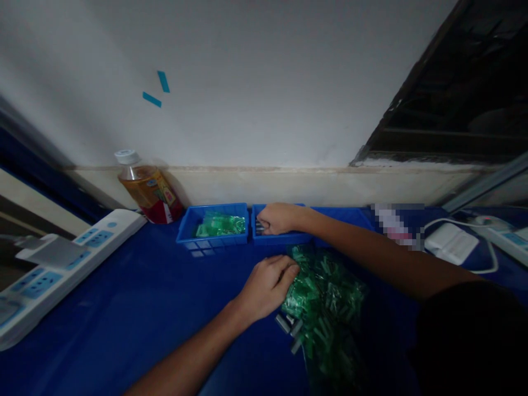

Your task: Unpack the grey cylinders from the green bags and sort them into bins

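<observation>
My right hand [281, 218] reaches into the middle blue bin [284, 238], its fingers curled down among small grey metal cylinders [259, 227]. Whether one of them is between the fingertips is hidden. Lower down, my left hand [267, 283] is closed at the left edge of a heap of small green plastic bags [322, 297], thumb and fingers against a bag. Many bags in the heap seem to hold short cylindrical pieces. Several loose grey cylinders [290, 325] lie on the blue table just below my left hand.
The left blue bin [212, 240] contains green bags; another blue bin [344, 217] is partly behind my right forearm. A drink bottle [150, 190] and a power strip [78, 264] stand at left. A white adapter [451, 243] with a cable lies right.
</observation>
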A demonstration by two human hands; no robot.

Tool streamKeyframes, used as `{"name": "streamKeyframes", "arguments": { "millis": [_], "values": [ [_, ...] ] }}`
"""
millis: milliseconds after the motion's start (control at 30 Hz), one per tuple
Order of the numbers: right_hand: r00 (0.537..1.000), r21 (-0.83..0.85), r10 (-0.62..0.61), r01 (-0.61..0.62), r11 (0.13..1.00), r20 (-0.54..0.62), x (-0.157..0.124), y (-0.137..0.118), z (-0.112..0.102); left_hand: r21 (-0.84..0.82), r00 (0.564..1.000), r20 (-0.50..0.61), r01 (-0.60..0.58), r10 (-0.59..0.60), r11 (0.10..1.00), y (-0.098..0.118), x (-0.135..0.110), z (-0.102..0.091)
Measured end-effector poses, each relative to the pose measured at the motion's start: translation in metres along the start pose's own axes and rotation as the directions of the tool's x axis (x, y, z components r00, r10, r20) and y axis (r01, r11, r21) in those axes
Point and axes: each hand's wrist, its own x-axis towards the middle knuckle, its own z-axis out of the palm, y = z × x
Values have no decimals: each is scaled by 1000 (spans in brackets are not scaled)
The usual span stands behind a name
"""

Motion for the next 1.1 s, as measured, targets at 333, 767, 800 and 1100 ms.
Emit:
{"name": "streamKeyframes", "arguments": {
  "millis": [333,767,800,1100],
  "values": [
    [988,207,8,24,978,-154,-12,13,11,66,1000,-12,-23,24,998,-4,-2,4],
    [993,161,1,18,987,-118,6,7,14,102,999,4,-54,54,993,-3,-3,4],
    [993,160,11,8,987,-119,6,7,14,105,998,4,-55,55,993,-3,-3,4],
    [994,218,56,-36,975,-89,0,1,5,118,998,7,-65,65,991,-3,-3,4]
  ]
}}
